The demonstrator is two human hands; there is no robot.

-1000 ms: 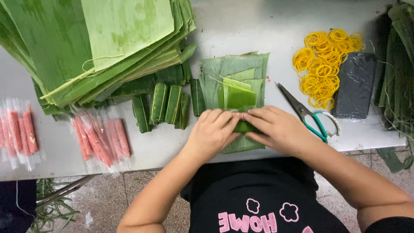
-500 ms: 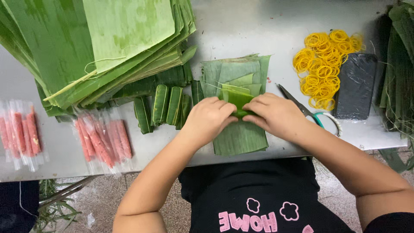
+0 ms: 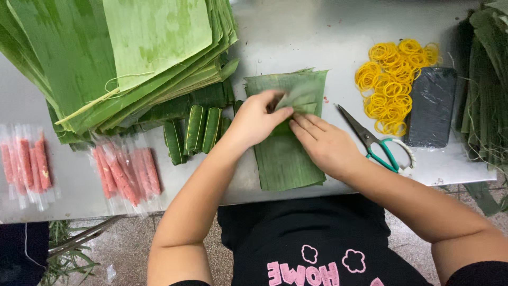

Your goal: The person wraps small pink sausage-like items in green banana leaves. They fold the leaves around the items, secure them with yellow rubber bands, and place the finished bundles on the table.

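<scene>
The worktop (image 3: 317, 32) is a pale grey, smooth surface, a little shiny, and below its front edge a speckled stone floor (image 3: 127, 249) shows, with some loose green stalks lying on it at the left. On the worktop I count one big stack of large banana leaves (image 3: 106, 58) at the back left, one more heap of dark leaves (image 3: 484, 90) at the right edge, and one small stack of cut leaf sheets (image 3: 283, 159) in the middle, just in front of the person. Beside the big stack lie finished green leaf rolls (image 3: 196, 130); three show clearly, and more are partly hidden under the leaves, so I cannot give the full number. There are two clear packs of pink sausages (image 3: 124, 172), one near the left edge and one closer to the middle. One pile of yellow rubber bands (image 3: 391, 79), too many to count, touches one dark flat phone (image 3: 431, 106), and one pair of scissors (image 3: 378, 145) with green handles lies near the right hand (image 3: 328, 145). The top leaf sheet is matt green with fine ribs, and its upper corner is folded over. The left hand (image 3: 254, 119) pinches this fold with fingers closed on it, while the right hand lies flat with fingers together, pressing on the sheet.
</scene>
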